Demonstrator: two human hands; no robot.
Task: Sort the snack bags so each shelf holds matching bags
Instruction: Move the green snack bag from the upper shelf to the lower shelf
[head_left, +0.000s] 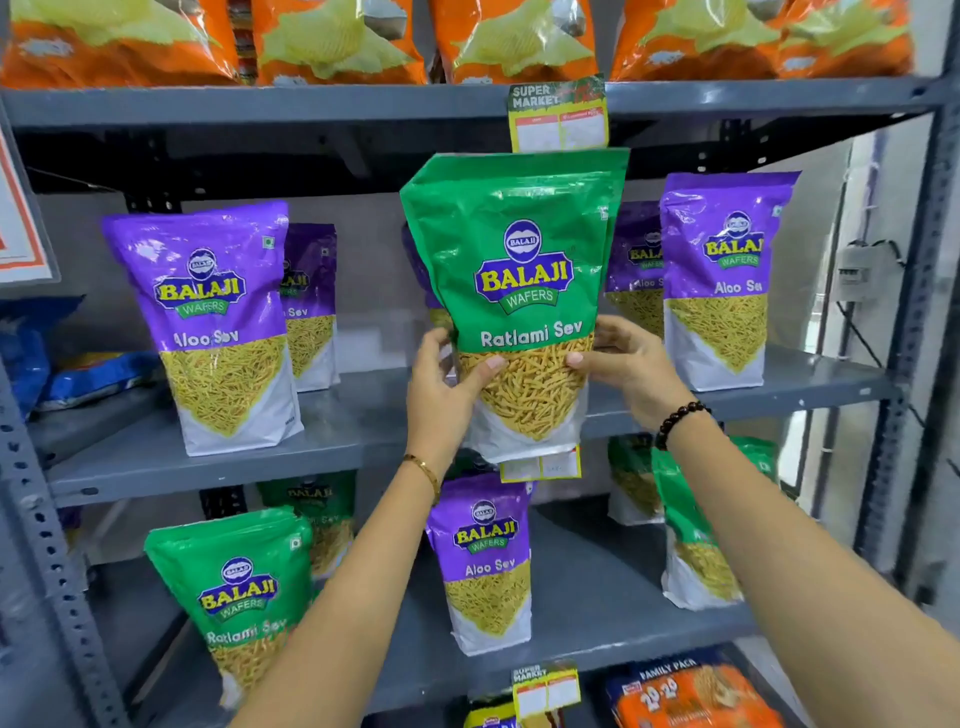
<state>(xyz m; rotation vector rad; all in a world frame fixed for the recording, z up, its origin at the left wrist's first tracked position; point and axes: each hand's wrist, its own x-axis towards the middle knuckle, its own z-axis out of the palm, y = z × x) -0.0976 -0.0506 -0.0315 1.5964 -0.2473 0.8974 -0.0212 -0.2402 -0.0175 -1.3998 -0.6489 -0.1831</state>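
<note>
**Holding a green bag upright before the purple shelf**

Both hands, left hand (447, 384) and right hand (628, 364), have fingers clamped on the green Ratlami Sev bag (519, 291); its long axis is vertical, and the matching green shelf (597, 613) lies directly below.

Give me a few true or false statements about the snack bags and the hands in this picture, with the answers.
1. Both hands hold the green bag. True: left hand, right hand.
2. The held bag reads Aloo Sev. False: it reads Ratlami Sev.
3. A purple bag stands on the lower shelf among green ones. True.
4. The top shelf holds blue bags. False: orange bags.
5. The right wrist wears a dark bead bracelet. True.
</note>
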